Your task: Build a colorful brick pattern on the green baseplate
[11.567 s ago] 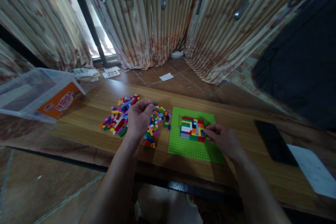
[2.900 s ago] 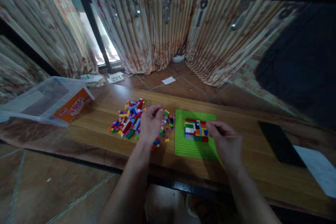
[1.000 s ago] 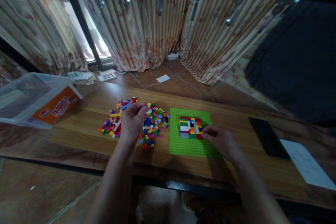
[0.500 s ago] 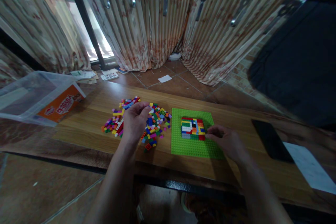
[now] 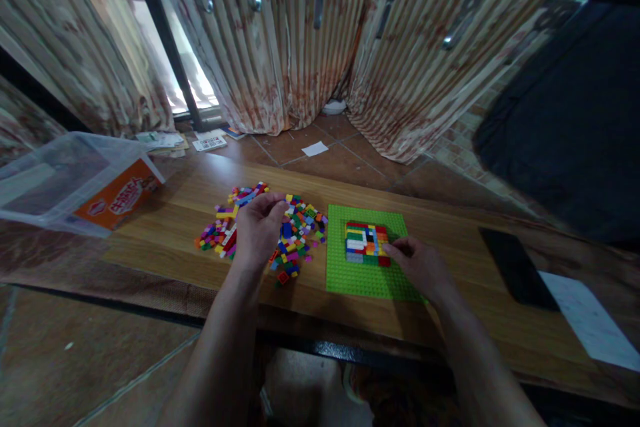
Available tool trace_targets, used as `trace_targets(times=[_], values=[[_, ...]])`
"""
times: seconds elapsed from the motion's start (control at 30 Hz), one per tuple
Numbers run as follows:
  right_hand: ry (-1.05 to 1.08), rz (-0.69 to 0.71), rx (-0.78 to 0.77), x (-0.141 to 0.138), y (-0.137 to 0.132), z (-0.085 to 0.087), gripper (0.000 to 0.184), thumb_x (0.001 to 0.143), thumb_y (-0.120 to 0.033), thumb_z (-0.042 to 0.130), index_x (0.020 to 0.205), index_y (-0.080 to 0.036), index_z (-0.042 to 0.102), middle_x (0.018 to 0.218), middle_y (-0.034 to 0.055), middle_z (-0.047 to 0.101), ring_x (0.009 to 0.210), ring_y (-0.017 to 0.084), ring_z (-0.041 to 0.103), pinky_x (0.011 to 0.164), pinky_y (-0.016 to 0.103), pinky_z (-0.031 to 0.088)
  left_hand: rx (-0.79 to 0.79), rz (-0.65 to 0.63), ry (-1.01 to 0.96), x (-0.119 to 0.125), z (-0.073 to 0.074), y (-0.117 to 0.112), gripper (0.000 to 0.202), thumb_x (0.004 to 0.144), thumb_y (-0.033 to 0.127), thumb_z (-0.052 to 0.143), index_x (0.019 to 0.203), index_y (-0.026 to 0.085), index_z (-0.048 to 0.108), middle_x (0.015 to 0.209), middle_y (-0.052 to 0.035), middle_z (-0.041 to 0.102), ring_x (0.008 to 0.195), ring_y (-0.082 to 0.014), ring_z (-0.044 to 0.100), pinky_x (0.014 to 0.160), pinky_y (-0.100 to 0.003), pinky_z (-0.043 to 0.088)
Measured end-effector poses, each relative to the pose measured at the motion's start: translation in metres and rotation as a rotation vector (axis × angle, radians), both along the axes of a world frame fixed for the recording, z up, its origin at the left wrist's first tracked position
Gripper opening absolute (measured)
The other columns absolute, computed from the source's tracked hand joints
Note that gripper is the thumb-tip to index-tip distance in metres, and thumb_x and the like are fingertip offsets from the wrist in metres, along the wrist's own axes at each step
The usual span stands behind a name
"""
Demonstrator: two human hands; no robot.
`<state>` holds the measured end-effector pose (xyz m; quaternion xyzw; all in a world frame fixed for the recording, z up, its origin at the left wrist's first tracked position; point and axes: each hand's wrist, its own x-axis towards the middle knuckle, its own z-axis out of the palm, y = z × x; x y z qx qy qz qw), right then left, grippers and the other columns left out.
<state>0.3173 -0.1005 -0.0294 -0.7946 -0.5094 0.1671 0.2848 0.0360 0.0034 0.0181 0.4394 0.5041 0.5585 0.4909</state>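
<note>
Above the heap of loose toy building bricks [image 5: 295, 233], my left hand [image 5: 259, 227] is closed in a pinch; whatever is between its fingertips is too small to make out. A green studded baseplate [image 5: 345, 283] lies to the right of the heap, with a flat block of multicoloured bricks [image 5: 367, 243] built on it. My right hand [image 5: 420, 265] reaches in from the right, fingers curled and drawn together, its fingertips at the right edge of that block. They cover a few bricks there, and I cannot see whether a piece is between them.
A clear plastic box [image 5: 65, 180] with an orange label stands at the left end of the wooden table [image 5: 165, 240]. To the right lie a black phone-like slab [image 5: 517, 267] and a white sheet of paper [image 5: 590, 317]. Striped curtains [image 5: 310, 67] hang beyond the table.
My right hand has shifted slightly left, its fingertips now over the block's right edge instead of just beside it. My left hand stays over the heap in the same pinch.
</note>
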Motion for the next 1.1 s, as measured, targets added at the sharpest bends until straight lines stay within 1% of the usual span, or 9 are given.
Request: trace_targets(times=[0.13, 0.3, 0.53, 0.67, 0.77, 0.83, 0.87, 0.97, 1.1], values=[[0.021, -0.022, -0.013, 0.000, 0.003, -0.003, 0.036, 0.071, -0.057, 0.067, 0.071, -0.021, 0.068, 0.068, 0.0052, 0.071, 0.061, 0.020, 0.064, 0.058, 0.032, 0.044, 0.008, -0.006, 0.010, 0.000, -0.001, 0.001, 0.018, 0.065, 0.022, 0.074, 0.081, 0.014, 0.071, 0.064, 0.0008, 0.066, 0.051, -0.0092, 0.056, 0.050, -0.020, 0.043], [0.072, -0.026, -0.058, -0.001, 0.004, 0.001, 0.040, 0.068, -0.060, 0.068, 0.070, -0.020, 0.068, 0.067, 0.0051, 0.070, 0.062, 0.021, 0.063, 0.058, 0.032, 0.042, 0.020, -0.019, 0.033, -0.001, -0.005, 0.002, 0.017, 0.066, 0.021, 0.071, 0.082, 0.014, 0.071, 0.066, 0.0012, 0.066, 0.052, -0.0092, 0.057, 0.053, -0.020, 0.045], [0.086, -0.021, -0.041, -0.006, 0.003, 0.004, 0.040, 0.067, -0.061, 0.068, 0.066, -0.020, 0.067, 0.063, 0.0042, 0.068, 0.059, 0.020, 0.060, 0.058, 0.032, 0.041, 0.007, -0.020, 0.037, 0.003, -0.008, 0.001, 0.019, 0.068, 0.023, 0.072, 0.085, 0.015, 0.072, 0.071, -0.0002, 0.069, 0.058, -0.0106, 0.060, 0.058, -0.021, 0.047], [0.163, -0.052, -0.018, -0.001, 0.001, 0.004, 0.041, 0.067, -0.061, 0.068, 0.067, -0.020, 0.068, 0.061, 0.0038, 0.066, 0.056, 0.018, 0.057, 0.054, 0.030, 0.038, 0.017, -0.010, 0.013, 0.002, -0.005, 0.001, 0.019, 0.066, 0.023, 0.073, 0.083, 0.014, 0.072, 0.069, 0.0002, 0.068, 0.056, -0.0100, 0.058, 0.056, -0.021, 0.046], [0.326, -0.217, 0.068, 0.003, 0.002, 0.004, 0.047, 0.069, -0.065, 0.063, 0.064, -0.018, 0.066, 0.057, 0.0031, 0.062, 0.052, 0.015, 0.053, 0.051, 0.029, 0.038, 0.021, -0.005, 0.013, -0.002, -0.004, 0.002, 0.018, 0.066, 0.022, 0.072, 0.082, 0.014, 0.071, 0.067, 0.0010, 0.067, 0.054, -0.0093, 0.057, 0.054, -0.020, 0.046], [0.422, -0.332, 0.179, 0.003, 0.003, 0.006, 0.047, 0.071, -0.064, 0.062, 0.063, -0.017, 0.063, 0.056, 0.0020, 0.060, 0.050, 0.013, 0.050, 0.051, 0.028, 0.038, 0.024, 0.001, 0.015, -0.004, -0.004, 0.003, 0.018, 0.066, 0.021, 0.071, 0.082, 0.013, 0.071, 0.066, 0.0013, 0.067, 0.054, -0.0091, 0.057, 0.054, -0.020, 0.046], [0.442, -0.363, 0.240, 0.001, 0.004, 0.007, 0.046, 0.072, -0.062, 0.063, 0.063, -0.017, 0.063, 0.056, 0.0012, 0.059, 0.050, 0.013, 0.049, 0.050, 0.027, 0.038, 0.026, 0.002, 0.015, -0.005, -0.004, 0.003, 0.018, 0.066, 0.022, 0.071, 0.082, 0.013, 0.071, 0.066, 0.0013, 0.067, 0.054, -0.0090, 0.057, 0.054, -0.020, 0.045], [0.386, -0.347, 0.379, -0.009, 0.005, 0.014, 0.039, 0.077, -0.053, 0.063, 0.063, -0.017, 0.062, 0.055, -0.0012, 0.056, 0.052, 0.011, 0.048, 0.052, 0.025, 0.037, 0.032, 0.004, 0.008, -0.005, -0.005, 0.003, 0.019, 0.066, 0.023, 0.070, 0.082, 0.013, 0.071, 0.065, 0.0013, 0.066, 0.053, -0.0086, 0.055, 0.051, -0.019, 0.044], [0.316, -0.197, 0.451, -0.033, 0.004, 0.022, 0.034, 0.084, -0.046, 0.060, 0.063, -0.018, 0.061, 0.055, -0.0029, 0.054, 0.054, 0.011, 0.048, 0.054, 0.025, 0.037, 0.041, 0.006, -0.007, -0.006, -0.005, 0.003, 0.018, 0.066, 0.023, 0.070, 0.082, 0.013, 0.070, 0.065, 0.0013, 0.066, 0.052, -0.0081, 0.055, 0.050, -0.019, 0.042]])
